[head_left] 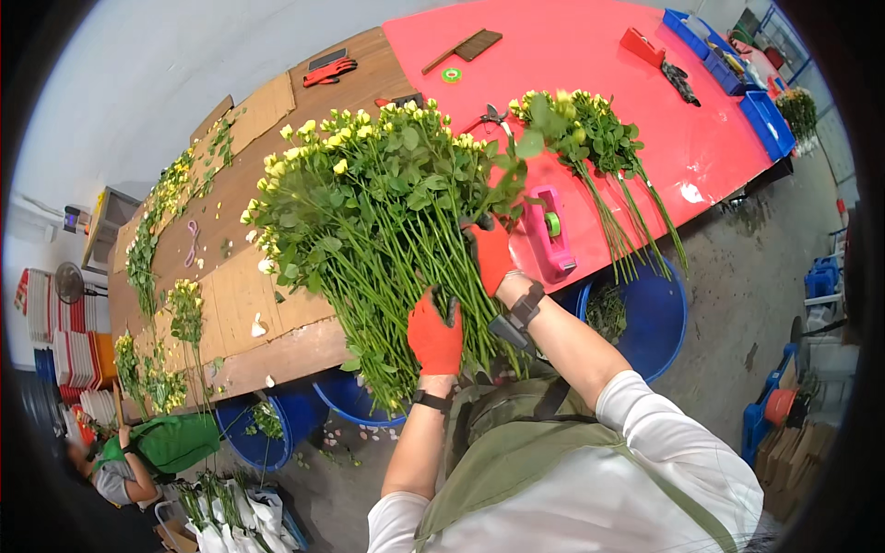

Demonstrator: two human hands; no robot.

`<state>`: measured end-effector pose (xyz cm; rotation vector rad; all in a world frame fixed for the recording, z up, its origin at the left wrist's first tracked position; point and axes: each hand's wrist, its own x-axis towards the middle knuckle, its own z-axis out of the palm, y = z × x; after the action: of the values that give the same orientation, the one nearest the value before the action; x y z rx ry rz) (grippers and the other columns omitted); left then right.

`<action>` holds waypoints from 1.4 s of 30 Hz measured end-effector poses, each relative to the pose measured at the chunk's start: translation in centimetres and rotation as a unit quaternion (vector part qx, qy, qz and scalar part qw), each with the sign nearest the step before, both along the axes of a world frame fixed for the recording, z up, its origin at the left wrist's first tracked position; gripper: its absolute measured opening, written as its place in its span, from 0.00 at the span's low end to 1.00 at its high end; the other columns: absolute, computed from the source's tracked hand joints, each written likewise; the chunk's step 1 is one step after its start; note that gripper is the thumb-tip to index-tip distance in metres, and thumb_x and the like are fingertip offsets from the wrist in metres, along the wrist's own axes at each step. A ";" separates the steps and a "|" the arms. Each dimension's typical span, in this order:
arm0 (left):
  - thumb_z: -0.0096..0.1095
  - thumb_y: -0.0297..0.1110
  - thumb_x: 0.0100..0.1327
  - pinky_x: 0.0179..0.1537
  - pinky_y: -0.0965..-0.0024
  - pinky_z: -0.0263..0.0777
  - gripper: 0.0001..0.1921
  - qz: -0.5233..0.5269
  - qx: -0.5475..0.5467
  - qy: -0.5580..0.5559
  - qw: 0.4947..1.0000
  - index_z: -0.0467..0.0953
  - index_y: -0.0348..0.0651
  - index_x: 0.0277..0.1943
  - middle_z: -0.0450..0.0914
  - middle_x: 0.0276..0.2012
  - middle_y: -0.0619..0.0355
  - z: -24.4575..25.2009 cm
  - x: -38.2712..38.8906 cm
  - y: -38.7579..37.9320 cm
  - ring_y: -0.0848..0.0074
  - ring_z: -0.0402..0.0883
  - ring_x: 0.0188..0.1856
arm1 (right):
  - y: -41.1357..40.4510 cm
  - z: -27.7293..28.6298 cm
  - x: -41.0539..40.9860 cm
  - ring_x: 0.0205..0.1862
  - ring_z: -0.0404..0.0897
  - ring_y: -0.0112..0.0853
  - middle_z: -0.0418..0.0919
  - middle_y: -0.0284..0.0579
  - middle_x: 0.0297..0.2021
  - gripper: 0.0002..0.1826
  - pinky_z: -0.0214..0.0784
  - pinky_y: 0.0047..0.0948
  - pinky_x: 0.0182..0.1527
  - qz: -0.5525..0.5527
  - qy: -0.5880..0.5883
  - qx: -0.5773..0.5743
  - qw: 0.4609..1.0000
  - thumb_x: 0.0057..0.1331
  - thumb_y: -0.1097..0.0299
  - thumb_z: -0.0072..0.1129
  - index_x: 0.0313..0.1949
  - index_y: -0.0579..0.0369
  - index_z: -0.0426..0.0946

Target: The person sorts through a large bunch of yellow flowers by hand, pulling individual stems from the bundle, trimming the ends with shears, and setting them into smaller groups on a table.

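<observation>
A large heap of yellow spray roses with long green stems [387, 228] lies over the table's front edge. My left hand [435, 332], in a red work glove with dark fingers, is at the lower stems; its fingertips are partly among them. Farther right, my right hand [489, 252], gloved alike, touches stems at the heap's right side; a leafy piece above it is blurred. Whether either hand grips a stem is unclear. Beside it stands a pink tape dispenser [550, 238] with green tape. Pruning shears [492, 119] lie behind, and a smaller group of roses [601, 138] lies to the right.
Blue bins [653, 325] stand below the table edge. Farther back on the red tabletop [588, 48] are a brush [477, 45], a green tape roll [451, 75] and a red tape dispenser [643, 48]. Another person [131, 477] is at the far left, near more cut roses [185, 314].
</observation>
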<state>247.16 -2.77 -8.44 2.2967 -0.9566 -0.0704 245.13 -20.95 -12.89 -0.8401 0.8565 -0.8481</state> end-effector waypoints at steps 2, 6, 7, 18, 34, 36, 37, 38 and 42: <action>0.65 0.39 0.63 0.47 0.59 0.73 0.23 0.016 -0.008 0.006 1.000 0.72 0.40 0.59 0.81 0.47 0.47 -1.1 0.4 0.9 0.56 0.80 0.47 | 1.4 4.2 1.4 0.40 0.79 0.35 0.82 0.48 0.41 0.21 0.71 0.33 0.44 0.001 0.226 -0.205 0.952 0.63 0.69 0.60 0.55 0.63 0.73; 0.64 0.37 0.64 0.47 0.60 0.74 0.22 0.009 -0.119 0.243 0.963 0.71 0.39 0.59 0.81 0.49 0.48 -1.1 1.3 1.4 0.55 0.81 0.47 | 1.2 8.8 3.0 0.47 0.80 0.48 0.81 0.58 0.46 0.24 0.69 0.36 0.51 0.059 0.310 -0.257 0.914 0.65 0.66 0.57 0.59 0.63 0.69; 0.63 0.37 0.65 0.48 0.62 0.74 0.22 -0.005 -0.092 0.206 0.974 0.72 0.39 0.59 0.80 0.50 0.47 0.4 1.0 1.0 0.56 0.81 0.48 | 0.4 10.2 2.8 0.49 0.79 0.52 0.80 0.61 0.47 0.27 0.69 0.38 0.52 0.076 0.308 -0.242 0.917 0.64 0.59 0.61 0.57 0.63 0.69; 0.65 0.34 0.61 0.54 0.58 0.72 0.21 -0.207 0.026 0.062 0.976 0.74 0.39 0.57 0.77 0.53 0.43 3.2 -2.8 3.0 0.49 0.78 0.52 | 1.1 4.2 1.2 0.49 0.78 0.57 0.80 0.63 0.47 0.31 0.70 0.46 0.51 0.063 0.395 -0.233 0.886 0.59 0.53 0.66 0.54 0.65 0.72; 0.56 0.29 0.71 0.39 0.72 0.73 0.11 -0.144 -0.394 0.720 0.553 0.76 0.37 0.53 0.81 0.46 0.55 5.5 3.4 -2.2 0.74 0.80 0.43 | 3.9 10.3 -9.1 0.31 0.77 0.23 0.83 0.37 0.35 0.20 0.70 0.24 0.35 0.315 0.061 -0.211 0.923 0.63 0.69 0.56 0.54 0.65 0.76; 0.56 0.29 0.71 0.36 0.72 0.72 0.11 -0.109 -0.384 0.704 0.588 0.76 0.38 0.52 0.82 0.44 0.57 6.5 2.4 -1.9 0.76 0.80 0.39 | 5.8 11.2 -9.5 0.39 0.79 0.27 0.84 0.40 0.37 0.18 0.71 0.28 0.46 0.309 0.131 -0.188 0.923 0.62 0.71 0.56 0.51 0.67 0.77; 0.57 0.30 0.71 0.32 0.73 0.71 0.10 -0.080 -0.369 0.688 0.619 0.77 0.38 0.52 0.82 0.41 0.58 6.9 1.8 -1.9 0.78 0.79 0.35 | 6.4 9.9 -9.9 0.39 0.79 0.26 0.84 0.41 0.38 0.18 0.71 0.27 0.46 0.245 0.124 -0.237 0.932 0.63 0.71 0.56 0.51 0.67 0.76; 0.57 0.30 0.71 0.32 0.73 0.71 0.10 -0.077 -0.370 0.688 0.620 0.77 0.38 0.52 0.82 0.41 0.58 6.8 1.4 -1.8 0.78 0.79 0.35 | 7.2 9.9 -9.9 0.40 0.79 0.26 0.84 0.42 0.38 0.17 0.71 0.26 0.47 0.183 0.115 -0.283 0.934 0.63 0.72 0.55 0.51 0.66 0.76; 0.59 0.27 0.69 0.42 0.73 0.74 0.09 -0.076 -0.347 0.558 0.750 0.75 0.38 0.50 0.82 0.44 0.57 1.4 1.7 0.6 0.75 0.81 0.43 | 8.3 11.8 -11.1 0.41 0.80 0.26 0.83 0.46 0.38 0.17 0.71 0.27 0.47 0.140 0.074 -0.167 0.973 0.64 0.73 0.55 0.51 0.66 0.76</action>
<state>248.86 -2.19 -7.06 1.0983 -0.3723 -0.8894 234.04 -12.63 -1.05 -1.3008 0.7106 -0.6945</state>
